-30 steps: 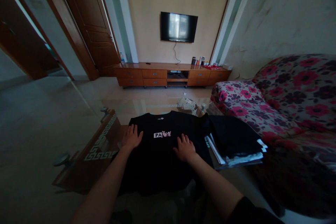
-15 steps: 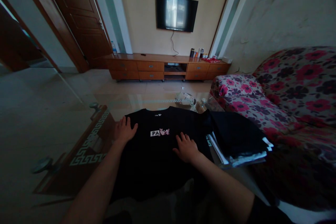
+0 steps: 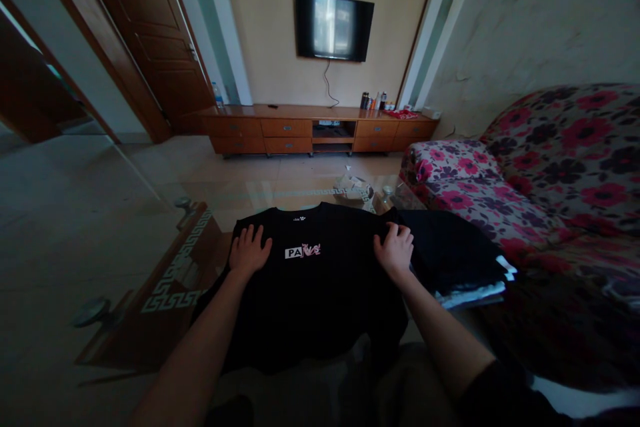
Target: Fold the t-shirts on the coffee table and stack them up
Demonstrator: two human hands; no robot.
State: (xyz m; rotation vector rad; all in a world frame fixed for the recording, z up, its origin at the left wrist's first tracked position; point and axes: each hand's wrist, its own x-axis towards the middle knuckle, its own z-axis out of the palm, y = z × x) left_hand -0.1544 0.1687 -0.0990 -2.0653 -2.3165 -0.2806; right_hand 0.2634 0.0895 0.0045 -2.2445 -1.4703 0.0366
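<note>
A black T-shirt [image 3: 315, 287] with a small white and pink chest logo [image 3: 303, 251] lies spread on a glass table [image 3: 165, 213]. My left hand [image 3: 249, 251] rests flat on the shirt's left shoulder area, fingers spread. Over at the shirt's right shoulder edge, my right hand [image 3: 395, 250] has its fingers curled onto the cloth. Just right of that hand sits a stack of folded dark and white clothes [image 3: 460, 263].
A floral sofa [image 3: 540, 167] fills the right side. Beyond the table are a wooden TV cabinet [image 3: 320, 130] and a wall TV [image 3: 334, 25]. A wooden door [image 3: 150, 33] stands at the left. Crumpled paper [image 3: 355, 188] and a small bottle [image 3: 386, 198] lie at the table's far end.
My right hand has slid from the shirt's middle out to its right shoulder edge. My left hand has stayed near the left shoulder. The view has shifted slightly.
</note>
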